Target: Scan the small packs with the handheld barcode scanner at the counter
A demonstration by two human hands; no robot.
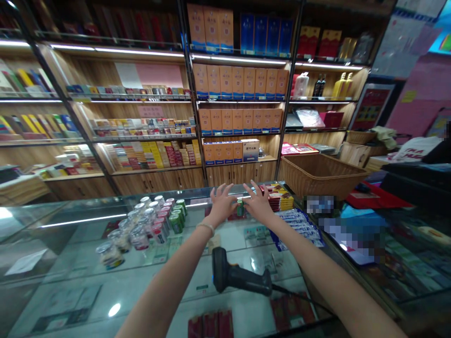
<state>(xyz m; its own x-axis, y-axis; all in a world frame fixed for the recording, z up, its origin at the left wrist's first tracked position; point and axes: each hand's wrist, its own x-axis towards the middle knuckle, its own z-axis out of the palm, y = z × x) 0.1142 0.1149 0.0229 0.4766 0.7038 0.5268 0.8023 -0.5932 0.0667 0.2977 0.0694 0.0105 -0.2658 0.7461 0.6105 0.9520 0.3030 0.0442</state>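
My left hand (222, 205) is stretched over the glass counter (225, 263) with its fingers spread and nothing in it. Close on its right, my right hand (258, 203) is also spread, beside a stack of red and yellow packets (282, 199). A small green container (240, 208) stands between the two hands; whether a fingertip touches it I cannot tell. Left of my hands stand rows of small jars and cans (155, 220), white, pink and green. Blue and white packets (298, 227) lie under my right forearm. A black handheld scanner (243, 278) lies between my forearms.
A wicker basket (322, 173) stands at the back right of the counter. Right of it are a red item (377, 197) and blue bags (362, 220). Shelves with boxes (243, 82) and bottles line the wall behind. The scanner's cable runs toward the lower right. Part of a person (421, 150) shows at the right edge.
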